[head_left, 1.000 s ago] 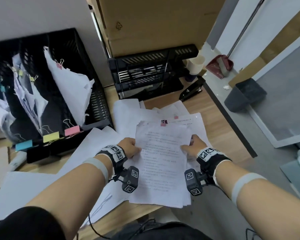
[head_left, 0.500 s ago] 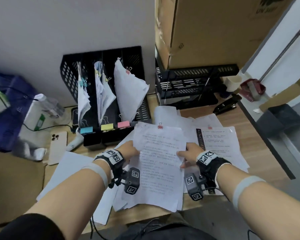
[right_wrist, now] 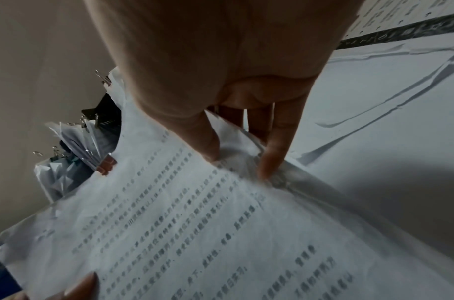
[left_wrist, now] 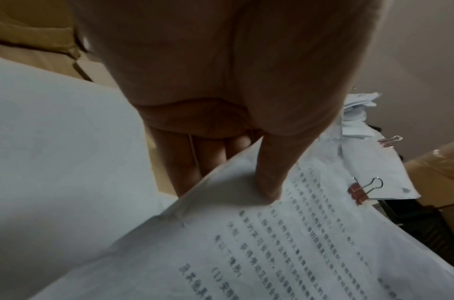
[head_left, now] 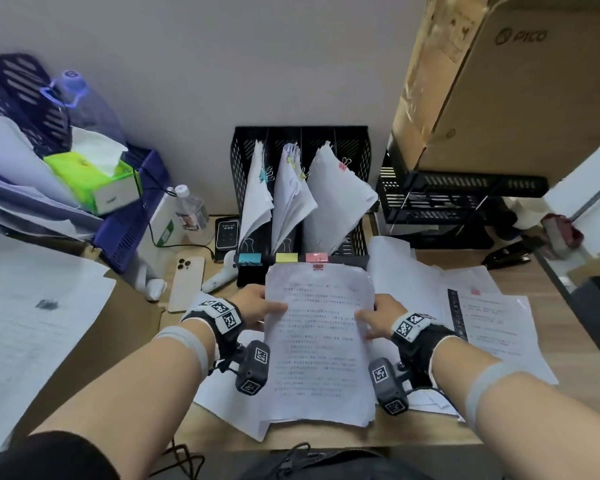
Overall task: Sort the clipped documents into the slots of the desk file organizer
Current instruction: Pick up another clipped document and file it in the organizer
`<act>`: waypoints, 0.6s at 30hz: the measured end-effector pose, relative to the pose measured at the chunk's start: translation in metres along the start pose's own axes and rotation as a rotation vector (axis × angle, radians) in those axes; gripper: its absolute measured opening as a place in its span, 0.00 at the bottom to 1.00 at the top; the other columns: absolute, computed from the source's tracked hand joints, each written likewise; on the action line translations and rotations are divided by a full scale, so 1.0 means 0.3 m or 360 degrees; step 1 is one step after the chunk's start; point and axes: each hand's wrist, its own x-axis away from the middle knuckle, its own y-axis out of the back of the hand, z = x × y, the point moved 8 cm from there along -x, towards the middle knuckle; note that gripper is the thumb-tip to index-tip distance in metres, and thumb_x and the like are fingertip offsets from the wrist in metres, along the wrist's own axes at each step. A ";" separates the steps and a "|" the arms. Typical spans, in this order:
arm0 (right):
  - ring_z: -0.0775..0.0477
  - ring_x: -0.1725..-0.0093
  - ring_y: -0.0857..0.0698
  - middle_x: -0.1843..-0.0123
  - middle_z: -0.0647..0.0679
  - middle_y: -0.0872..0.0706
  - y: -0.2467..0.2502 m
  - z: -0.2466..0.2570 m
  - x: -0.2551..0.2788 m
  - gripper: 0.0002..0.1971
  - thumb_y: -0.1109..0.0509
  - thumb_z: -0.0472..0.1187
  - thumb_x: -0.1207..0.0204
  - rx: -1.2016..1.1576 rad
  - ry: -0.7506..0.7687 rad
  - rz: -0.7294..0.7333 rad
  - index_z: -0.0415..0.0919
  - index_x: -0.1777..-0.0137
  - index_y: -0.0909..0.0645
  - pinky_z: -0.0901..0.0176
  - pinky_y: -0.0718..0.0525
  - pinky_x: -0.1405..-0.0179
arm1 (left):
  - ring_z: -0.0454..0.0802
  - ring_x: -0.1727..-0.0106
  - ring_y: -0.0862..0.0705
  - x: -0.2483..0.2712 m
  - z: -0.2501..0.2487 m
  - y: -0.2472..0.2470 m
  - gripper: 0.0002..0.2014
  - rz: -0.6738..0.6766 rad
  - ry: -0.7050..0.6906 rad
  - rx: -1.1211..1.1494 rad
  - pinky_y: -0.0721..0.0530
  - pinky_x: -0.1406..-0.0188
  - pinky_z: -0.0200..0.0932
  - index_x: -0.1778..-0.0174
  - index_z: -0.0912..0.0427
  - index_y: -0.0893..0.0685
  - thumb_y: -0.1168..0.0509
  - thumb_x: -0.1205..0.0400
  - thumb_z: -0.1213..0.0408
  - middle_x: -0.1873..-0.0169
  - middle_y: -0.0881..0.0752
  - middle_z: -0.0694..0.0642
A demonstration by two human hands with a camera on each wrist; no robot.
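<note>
A printed document (head_left: 321,344) with a pink binder clip (head_left: 318,264) at its top edge is held over the desk. My left hand (head_left: 257,304) grips its left edge, thumb on top (left_wrist: 269,182) and fingers underneath. My right hand (head_left: 378,317) pinches its right edge (right_wrist: 246,162). Straight behind it stands the black mesh file organizer (head_left: 357,147). Three of its slots hold clipped papers, with blue (head_left: 250,258), yellow (head_left: 286,258) and pink (head_left: 317,257) labels at their fronts. Another pink-clipped document (head_left: 489,317) lies on the desk at the right.
Loose white sheets (head_left: 406,268) cover the wooden desk (head_left: 551,372). A phone (head_left: 186,284), water bottle (head_left: 191,213), green tissue box (head_left: 94,178) and blue basket (head_left: 132,216) are at the left. A black tray rack (head_left: 461,202) under a cardboard box (head_left: 520,88) and a stapler (head_left: 506,256) are at the right.
The view has swung left so the organizer now stands straight ahead. Both hands keep their hold and have carried the document closer to the organizer's front.
</note>
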 end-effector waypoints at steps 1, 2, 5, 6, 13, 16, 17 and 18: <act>0.33 0.50 0.11 0.48 0.34 0.11 0.008 0.006 -0.002 0.15 0.32 0.37 0.28 -0.0063 0.0006 -0.0054 0.31 0.43 0.15 0.38 0.11 0.49 | 0.54 0.48 0.08 0.006 -0.019 0.009 0.10 0.0007 -0.0057 -0.0013 0.08 0.47 0.55 0.41 0.60 0.13 0.29 0.18 0.66 0.48 0.08 0.56; 0.34 0.51 0.11 0.49 0.36 0.10 0.019 0.018 0.000 0.16 0.32 0.37 0.28 -0.0133 0.0028 -0.0112 0.33 0.41 0.15 0.37 0.10 0.50 | 0.53 0.49 0.08 0.014 -0.043 0.018 0.10 0.0010 -0.0116 -0.0022 0.09 0.46 0.56 0.40 0.59 0.13 0.29 0.17 0.65 0.48 0.07 0.55; 0.39 0.49 0.13 0.45 0.42 0.16 0.093 0.073 0.015 0.23 0.27 0.42 0.29 -0.0284 0.0131 -0.0416 0.41 0.34 0.25 0.41 0.12 0.46 | 0.55 0.48 0.08 0.048 -0.155 0.058 0.07 -0.0077 -0.0370 -0.0054 0.10 0.43 0.60 0.44 0.56 0.13 0.30 0.17 0.63 0.49 0.07 0.55; 0.39 0.45 0.15 0.39 0.41 0.20 0.132 0.097 0.031 0.29 0.24 0.44 0.31 -0.0271 0.0150 -0.0585 0.42 0.32 0.30 0.41 0.14 0.41 | 0.57 0.48 0.08 0.062 -0.202 0.074 0.07 -0.0127 -0.0475 -0.0060 0.10 0.43 0.61 0.44 0.57 0.13 0.31 0.17 0.63 0.49 0.08 0.57; 0.42 0.32 0.20 0.25 0.47 0.30 0.084 0.450 0.170 0.67 0.19 0.68 0.49 -0.0018 0.0599 -0.0203 0.55 0.16 0.58 0.46 0.14 0.42 | 0.56 0.48 0.08 0.199 -0.539 0.059 0.11 -0.0284 -0.1059 0.0005 0.10 0.47 0.62 0.43 0.52 0.14 0.35 0.20 0.59 0.51 0.07 0.54; 0.37 0.45 0.13 0.32 0.44 0.21 0.121 0.520 0.201 0.66 0.21 0.60 0.39 0.0148 0.0541 -0.0394 0.52 0.17 0.71 0.48 0.10 0.60 | 0.62 0.49 0.10 0.230 -0.637 -0.023 0.13 -0.0199 -0.1212 -0.0094 0.11 0.49 0.67 0.47 0.58 0.16 0.35 0.23 0.56 0.54 0.09 0.62; 0.37 0.49 0.12 0.35 0.42 0.18 0.154 0.523 0.209 0.62 0.23 0.56 0.34 0.0244 0.0476 -0.0531 0.51 0.17 0.72 0.45 0.10 0.59 | 0.63 0.51 0.11 0.234 -0.661 -0.052 0.12 -0.0172 -0.1251 -0.0120 0.12 0.49 0.69 0.49 0.61 0.19 0.34 0.22 0.56 0.53 0.11 0.65; 0.36 0.51 0.11 0.39 0.39 0.16 0.194 0.513 0.206 0.57 0.27 0.51 0.29 0.0340 0.0400 -0.0647 0.50 0.17 0.70 0.44 0.10 0.58 | 0.62 0.52 0.11 0.241 -0.682 -0.084 0.10 -0.0099 -0.1277 -0.0099 0.12 0.49 0.69 0.52 0.63 0.21 0.33 0.20 0.59 0.53 0.12 0.68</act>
